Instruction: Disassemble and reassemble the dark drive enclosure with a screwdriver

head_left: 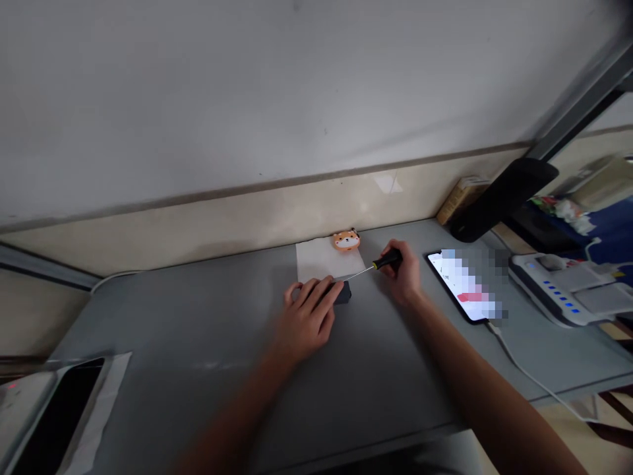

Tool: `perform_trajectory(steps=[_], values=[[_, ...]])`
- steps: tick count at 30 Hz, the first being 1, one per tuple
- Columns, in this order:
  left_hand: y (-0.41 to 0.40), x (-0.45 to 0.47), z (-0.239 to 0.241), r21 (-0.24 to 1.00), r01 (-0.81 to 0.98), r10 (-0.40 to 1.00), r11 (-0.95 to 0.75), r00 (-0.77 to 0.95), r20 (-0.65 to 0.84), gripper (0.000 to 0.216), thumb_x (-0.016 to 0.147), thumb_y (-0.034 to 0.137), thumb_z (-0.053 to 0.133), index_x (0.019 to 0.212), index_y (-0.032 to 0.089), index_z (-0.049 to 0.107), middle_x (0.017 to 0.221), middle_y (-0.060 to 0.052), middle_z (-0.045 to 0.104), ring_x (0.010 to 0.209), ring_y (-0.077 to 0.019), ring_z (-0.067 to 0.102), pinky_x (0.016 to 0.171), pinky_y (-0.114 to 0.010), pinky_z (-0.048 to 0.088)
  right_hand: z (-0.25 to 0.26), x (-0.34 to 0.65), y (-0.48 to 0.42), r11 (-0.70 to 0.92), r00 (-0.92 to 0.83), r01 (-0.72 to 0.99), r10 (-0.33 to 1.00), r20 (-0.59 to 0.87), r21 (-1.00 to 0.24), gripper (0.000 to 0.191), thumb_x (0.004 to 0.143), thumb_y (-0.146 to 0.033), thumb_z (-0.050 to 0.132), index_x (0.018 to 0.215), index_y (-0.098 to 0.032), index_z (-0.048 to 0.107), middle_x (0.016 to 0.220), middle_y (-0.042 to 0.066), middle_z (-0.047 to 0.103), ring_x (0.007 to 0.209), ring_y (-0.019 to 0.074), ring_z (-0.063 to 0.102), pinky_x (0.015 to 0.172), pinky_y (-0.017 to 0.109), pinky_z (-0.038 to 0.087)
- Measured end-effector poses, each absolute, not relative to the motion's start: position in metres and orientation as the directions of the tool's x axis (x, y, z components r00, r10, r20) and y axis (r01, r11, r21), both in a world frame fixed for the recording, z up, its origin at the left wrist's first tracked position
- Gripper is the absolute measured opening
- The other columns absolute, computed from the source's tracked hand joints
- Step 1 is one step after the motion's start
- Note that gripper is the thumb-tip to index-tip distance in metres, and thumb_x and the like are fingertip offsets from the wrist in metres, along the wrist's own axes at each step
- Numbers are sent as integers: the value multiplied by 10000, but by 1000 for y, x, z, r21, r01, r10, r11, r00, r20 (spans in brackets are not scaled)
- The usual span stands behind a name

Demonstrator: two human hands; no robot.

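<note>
My left hand (309,313) lies over a small dark object (342,292) on the grey table (198,330), fingers curled down on it and holding it in place. My right hand (403,274) is closed around the black handle of a thin screwdriver (383,262). The screwdriver's metal shaft slants down and left, its tip at the dark object. Just behind lies a white sheet of paper (321,260) with a small orange animal-shaped figure (347,240) on its far edge.
A lit phone (467,285) with a white cable lies right of my right hand. A white device with blue lights (558,287) sits at the far right, a black lamp head (499,198) behind it. Another dark-screened device (59,415) rests at the near left corner.
</note>
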State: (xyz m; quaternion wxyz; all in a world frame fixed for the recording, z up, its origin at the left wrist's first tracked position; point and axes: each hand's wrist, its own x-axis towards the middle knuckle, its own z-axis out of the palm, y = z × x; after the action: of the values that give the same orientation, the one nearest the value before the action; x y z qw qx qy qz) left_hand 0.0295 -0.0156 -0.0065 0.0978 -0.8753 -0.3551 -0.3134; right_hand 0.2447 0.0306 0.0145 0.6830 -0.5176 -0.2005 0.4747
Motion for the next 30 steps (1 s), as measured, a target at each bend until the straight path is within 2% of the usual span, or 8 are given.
perform_trajectory(steps=[10, 16, 18, 20, 22, 24, 27, 30], values=[[-21, 37, -1, 138, 726, 678, -674, 533, 506, 432, 909, 84, 459, 1289, 205, 625, 1233, -69, 730, 1103, -242, 643, 991, -421, 359, 12, 246, 33, 61, 507, -484, 833, -223, -873, 205, 620, -352, 603, 515, -211, 496, 512, -33, 507, 358, 42, 277, 340, 240, 150], [-22, 34, -6, 187, 632, 601, -752, 540, 590, 489, 963, 99, 460, 1435, 214, 518, 1385, -95, 659, 1250, -221, 613, 1052, -393, 397, 14, 249, 36, 77, 552, -515, 792, -261, -854, 179, 603, -316, 599, 512, -205, 494, 509, -47, 487, 358, 33, 266, 333, 220, 179], [-22, 32, -9, 303, 603, 626, -738, 445, 640, 467, 976, 113, 459, 1426, 222, 521, 1383, -104, 656, 1298, -223, 589, 1062, -397, 426, 15, 251, 36, 83, 562, -517, 784, -265, -852, 170, 603, -306, 595, 516, -205, 490, 512, -47, 495, 355, 31, 262, 331, 220, 183], [-20, 30, -13, 493, 552, 706, -673, 280, 651, 386, 986, 137, 458, 1341, 228, 579, 1318, -102, 685, 1256, -220, 615, 1041, -398, 470, 15, 254, 36, 94, 570, -515, 780, -259, -852, 166, 606, -304, 595, 520, -204, 494, 505, -50, 487, 353, 32, 264, 331, 219, 183], [-16, 27, -15, 695, 449, 808, -561, 113, 579, 293, 985, 170, 469, 1224, 226, 629, 1181, -86, 726, 1120, -203, 674, 975, -370, 523, 16, 256, 36, 110, 573, -513, 783, -244, -851, 164, 609, -309, 599, 526, -202, 506, 505, -52, 483, 352, 31, 274, 334, 216, 189], [-11, 24, -17, 840, 331, 894, -430, 28, 447, 203, 956, 207, 508, 1093, 222, 657, 1062, -65, 739, 987, -185, 700, 893, -330, 554, 17, 257, 35, 124, 575, -514, 784, -234, -849, 165, 606, -315, 604, 527, -199, 518, 505, -52, 480, 352, 30, 288, 337, 210, 192], [-3, 20, -17, 939, 218, 963, -266, 9, 270, 97, 876, 245, 576, 914, 221, 661, 971, -42, 732, 910, -182, 696, 845, -315, 558, 18, 258, 34, 128, 576, -518, 784, -234, -846, 165, 596, -312, 612, 520, -195, 525, 497, -55, 464, 353, 28, 299, 340, 203, 190], [1, 20, -16, 964, 188, 982, -187, 6, 189, 74, 834, 269, 596, 858, 223, 649, 906, -25, 713, 873, -181, 682, 827, -318, 550, 18, 257, 34, 137, 577, -512, 786, -221, -848, 167, 605, -312, 609, 523, -196, 522, 505, -55, 467, 356, 30, 302, 341, 204, 192]])
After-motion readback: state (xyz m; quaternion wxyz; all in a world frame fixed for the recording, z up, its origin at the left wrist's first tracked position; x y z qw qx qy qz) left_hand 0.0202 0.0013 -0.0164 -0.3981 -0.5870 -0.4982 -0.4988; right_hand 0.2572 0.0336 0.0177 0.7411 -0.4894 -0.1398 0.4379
